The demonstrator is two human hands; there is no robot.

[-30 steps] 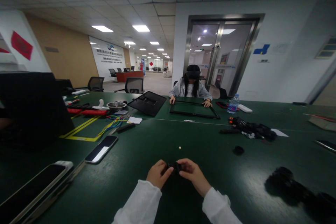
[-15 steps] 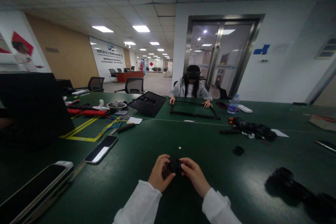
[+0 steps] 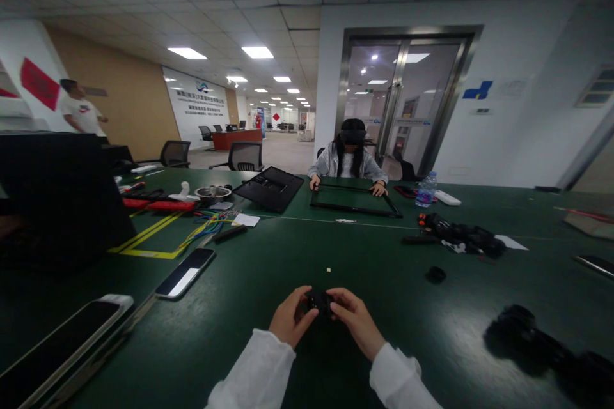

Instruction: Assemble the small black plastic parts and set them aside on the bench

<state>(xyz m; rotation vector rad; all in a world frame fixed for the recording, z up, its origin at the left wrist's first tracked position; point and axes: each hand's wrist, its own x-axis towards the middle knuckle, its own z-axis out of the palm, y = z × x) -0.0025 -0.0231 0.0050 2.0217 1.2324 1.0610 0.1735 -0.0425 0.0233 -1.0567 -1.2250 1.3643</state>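
Observation:
Between my two hands is a small black blocky part, too dark to make out its kind. My left hand grips its left end with thumb and fingers. On the other end, my right hand pinches it the same way. The part is held above the green table, its underside hidden in shadow. A tiny pale square piece lies on the table just beyond my hands. To the right is a small black round piece.
Two phones lie at the left, near coloured wires. A black jointed assembly lies at front right, another behind it. Across the table, a person holds a black frame. A bottle stands beside them.
The black part has turned slightly in my fingers, and my left fingers have shifted a little on it. In the far left background, a walking person has moved to the right.

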